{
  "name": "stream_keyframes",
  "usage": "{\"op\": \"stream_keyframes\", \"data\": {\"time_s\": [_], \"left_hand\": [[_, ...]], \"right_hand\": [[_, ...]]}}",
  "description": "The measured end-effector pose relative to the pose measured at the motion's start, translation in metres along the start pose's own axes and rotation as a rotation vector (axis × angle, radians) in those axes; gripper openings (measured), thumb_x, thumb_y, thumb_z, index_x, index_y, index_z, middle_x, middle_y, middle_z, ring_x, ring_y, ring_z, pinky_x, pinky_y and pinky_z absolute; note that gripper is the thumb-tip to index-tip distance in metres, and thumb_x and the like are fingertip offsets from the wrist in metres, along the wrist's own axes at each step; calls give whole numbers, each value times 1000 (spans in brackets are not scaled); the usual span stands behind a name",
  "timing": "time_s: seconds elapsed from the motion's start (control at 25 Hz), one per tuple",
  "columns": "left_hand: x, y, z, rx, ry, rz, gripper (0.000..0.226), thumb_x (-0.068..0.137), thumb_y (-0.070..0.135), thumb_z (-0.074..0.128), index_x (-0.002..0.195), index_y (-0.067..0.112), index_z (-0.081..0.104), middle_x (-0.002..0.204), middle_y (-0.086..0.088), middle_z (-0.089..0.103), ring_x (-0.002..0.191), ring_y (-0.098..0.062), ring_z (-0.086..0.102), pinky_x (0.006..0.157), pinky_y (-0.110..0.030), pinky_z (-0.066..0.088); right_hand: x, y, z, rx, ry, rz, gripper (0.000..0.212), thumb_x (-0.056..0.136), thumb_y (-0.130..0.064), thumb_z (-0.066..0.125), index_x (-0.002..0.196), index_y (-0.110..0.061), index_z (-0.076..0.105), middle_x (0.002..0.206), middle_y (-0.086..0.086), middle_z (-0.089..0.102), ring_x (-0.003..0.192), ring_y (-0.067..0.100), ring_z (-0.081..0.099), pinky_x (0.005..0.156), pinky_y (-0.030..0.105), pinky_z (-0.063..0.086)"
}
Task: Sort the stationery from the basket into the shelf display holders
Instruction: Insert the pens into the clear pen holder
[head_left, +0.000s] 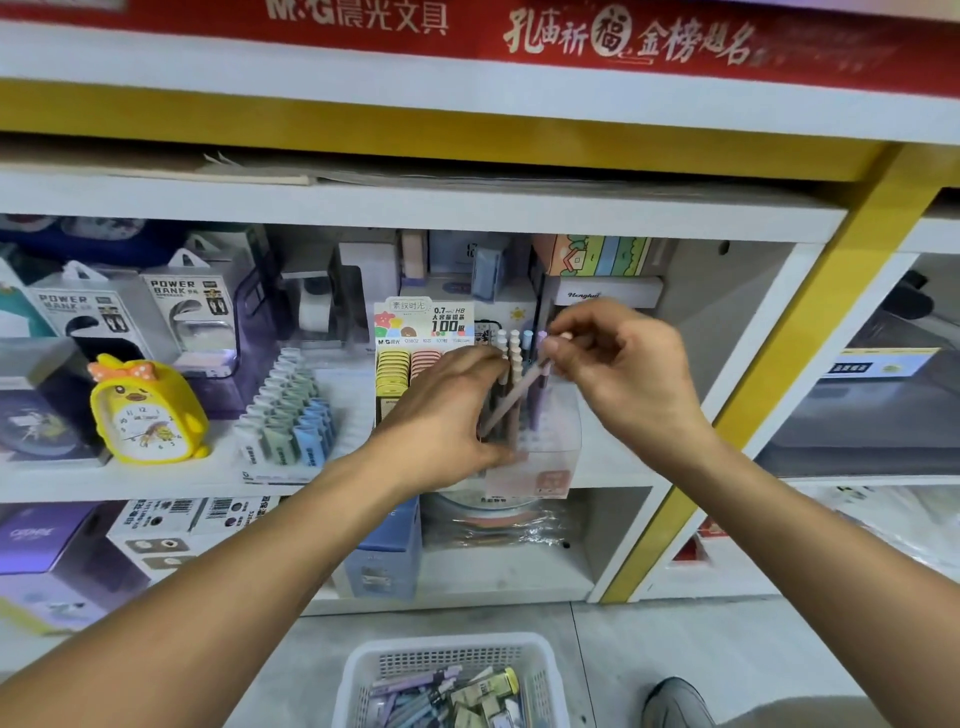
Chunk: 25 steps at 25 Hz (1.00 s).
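— Pale pink pen (511, 397) slanted, tip down towards clear pen holder (540, 441) on shelf (156, 480); presumably being aimed at a free slot.
— Grip?
— Right hand (618, 364) pinching pen's top end between thumb and fingertips. Left hand (441, 410) curled around holder's side, seemingly steadying it.
— Remaining stock?
— More stationery lying in white basket (545, 670) on floor below.

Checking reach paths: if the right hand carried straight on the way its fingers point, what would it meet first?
Probably the upright pens in the clear holder; the right hand points left at their tops, pinching a tilted pen. Depth is unclear.
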<state>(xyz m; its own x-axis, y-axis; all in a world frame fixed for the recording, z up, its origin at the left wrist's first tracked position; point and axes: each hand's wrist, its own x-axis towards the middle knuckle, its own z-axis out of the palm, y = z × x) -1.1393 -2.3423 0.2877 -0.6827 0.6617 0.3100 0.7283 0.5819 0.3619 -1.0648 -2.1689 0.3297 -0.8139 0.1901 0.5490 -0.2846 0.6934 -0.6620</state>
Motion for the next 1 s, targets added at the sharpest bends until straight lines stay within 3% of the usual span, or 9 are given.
{"op": "stream_keyframes", "data": {"time_s": [0.08,0.16,0.32,0.4,0.56,0.76,0.92,1.0], "left_hand": [[-2,-4,7,91,-29,10,107,63,57,82,149,19,31,155,4,27,140,-16,26,111,-21,18],[-3,-9,13,140,-59,-2,113,65,54,82,153,16,23,157,-1,24,142,-19,23,114,-25,16],[-4,-9,19,162,-63,-4,108,69,49,81,152,13,23,155,-3,28,141,-21,23,115,-26,15],[-4,-9,20,166,-45,-5,104,70,49,80,151,13,25,154,-3,30,140,-21,24,114,-26,16],[-4,-8,21,189,-41,0,102,74,49,77,152,12,24,155,-4,28,141,-21,22,115,-27,14],[-4,-5,18,183,-45,2,100,76,53,72,152,11,23,157,-6,26,144,-21,19,116,-29,11],[-4,-5,19,212,-109,-45,104,80,54,68,155,11,10,163,-6,9,150,-20,4,120,-37,1],[-4,-5,20,249,-144,-71,107,82,54,67,156,11,2,164,-5,-2,150,-18,-6,121,-43,-4]], "right_hand": [[6,2,-9,2,112,-41,16,89,-11,73,91,-24,65,75,-12,64,71,5,61,66,22,54],[6,7,-14,-213,44,-155,10,90,-13,72,93,-19,65,75,-14,61,72,-2,57,66,15,49],[-10,22,8,-361,-154,-271,8,91,-11,71,91,-5,66,79,4,67,70,10,55,65,19,41],[-9,27,14,-335,-152,-287,9,92,-11,70,91,-4,65,80,5,66,73,17,58,65,20,41],[-8,31,16,-319,-145,-300,9,92,-11,69,89,-6,64,79,3,65,72,16,58,65,28,46],[-5,30,13,-287,-208,-336,8,90,-9,71,84,-5,67,76,3,67,71,16,61,67,29,48],[-6,29,13,-267,-177,-328,4,88,-6,73,85,-4,71,77,3,70,73,11,60,69,14,45],[-5,28,15,-293,-154,-296,4,90,-7,71,90,-3,72,79,5,71,73,15,64,70,22,49]]}}
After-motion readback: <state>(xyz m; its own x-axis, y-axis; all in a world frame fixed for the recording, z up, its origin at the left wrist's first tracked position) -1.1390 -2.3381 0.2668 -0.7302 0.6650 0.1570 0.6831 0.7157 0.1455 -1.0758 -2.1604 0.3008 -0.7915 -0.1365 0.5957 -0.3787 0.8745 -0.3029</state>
